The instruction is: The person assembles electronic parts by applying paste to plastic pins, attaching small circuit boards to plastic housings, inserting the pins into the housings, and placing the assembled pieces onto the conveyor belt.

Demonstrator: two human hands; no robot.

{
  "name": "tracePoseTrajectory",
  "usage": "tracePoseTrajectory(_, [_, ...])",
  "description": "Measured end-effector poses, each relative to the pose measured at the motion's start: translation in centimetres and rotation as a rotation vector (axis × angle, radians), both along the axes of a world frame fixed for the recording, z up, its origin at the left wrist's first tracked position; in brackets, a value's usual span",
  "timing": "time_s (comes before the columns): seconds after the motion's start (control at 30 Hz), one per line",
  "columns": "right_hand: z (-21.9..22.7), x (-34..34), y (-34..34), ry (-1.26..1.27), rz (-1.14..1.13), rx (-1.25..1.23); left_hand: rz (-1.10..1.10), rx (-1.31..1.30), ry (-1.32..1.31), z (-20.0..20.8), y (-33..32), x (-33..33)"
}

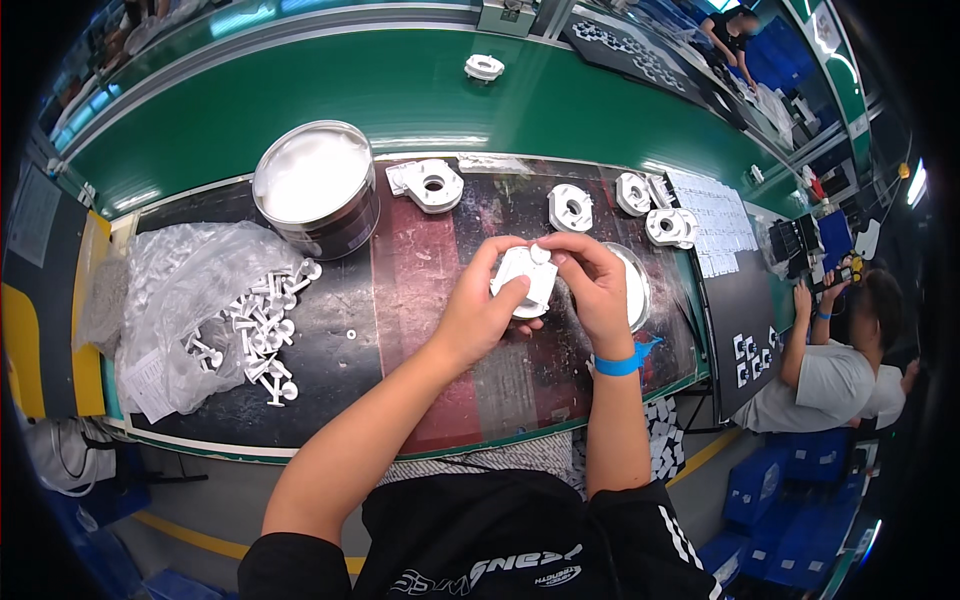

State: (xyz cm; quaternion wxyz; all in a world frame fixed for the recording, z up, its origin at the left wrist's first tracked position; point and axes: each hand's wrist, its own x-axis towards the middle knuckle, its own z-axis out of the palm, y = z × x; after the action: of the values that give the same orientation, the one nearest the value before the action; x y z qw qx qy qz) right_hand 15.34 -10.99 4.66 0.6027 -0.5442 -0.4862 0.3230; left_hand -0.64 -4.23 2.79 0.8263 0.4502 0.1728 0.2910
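Observation:
Over the middle of the worktable, my left hand (478, 308) is closed around a white plastic housing (532, 280), thumb pressed on its face. A small white round-headed piece (540, 255) sits at the housing's upper right, and my right hand (600, 300) pinches it there between thumb and fingers. Its shank, if it has one, is hidden. Beyond my hands stand more white housings with round holes (570, 208). A round white-filled dish (634, 288) lies partly behind my right hand. Off to the left, many loose white round-headed pins (265, 325) spill out of a clear plastic bag (190, 265).
A large tin with a white top (312, 172) stands at the back left. Behind the table runs a green belt (420, 95) carrying one white part (484, 67). At right is a black board (725, 300) with rows of white pieces; a co-worker (830, 370) sits beyond it.

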Motion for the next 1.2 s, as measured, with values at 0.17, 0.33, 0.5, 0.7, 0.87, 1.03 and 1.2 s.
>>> tracePoseTrajectory(0.17, [0.0,-0.1,0.1,0.026,-0.03,0.05,-0.005,0.004,-0.001,0.3,-0.1,0.0])
tracePoseTrajectory(0.33, [3.9,-1.5,0.1,-0.005,-0.218,0.106,0.083,-0.016,-0.014,0.1,0.1,0.4])
tracePoseTrajectory(0.5, [11.6,-4.5,4.7,-0.635,-0.101,0.05,0.197,-0.081,-0.063,-1.6,1.3,1.0])
tracePoseTrajectory(0.7, [12.5,-1.3,17.6,-1.346,-0.125,-0.143,0.223,-0.211,-0.057,-0.8,1.3,1.1])
tracePoseTrajectory(0.87, [5.8,2.6,28.3,-1.346,-0.147,-0.363,0.223,-0.152,-0.052,-2.1,1.5,1.4])
tracePoseTrajectory(1.03, [1.1,4.4,34.3,-1.306,-0.157,-0.519,0.272,-0.263,-0.12,-2.4,1.6,1.7])
tracePoseTrajectory(1.2, [-0.2,2.4,37.0,-1.25,-0.17,-0.482,0.277,-0.266,-0.08,-2.2,1.7,1.3])
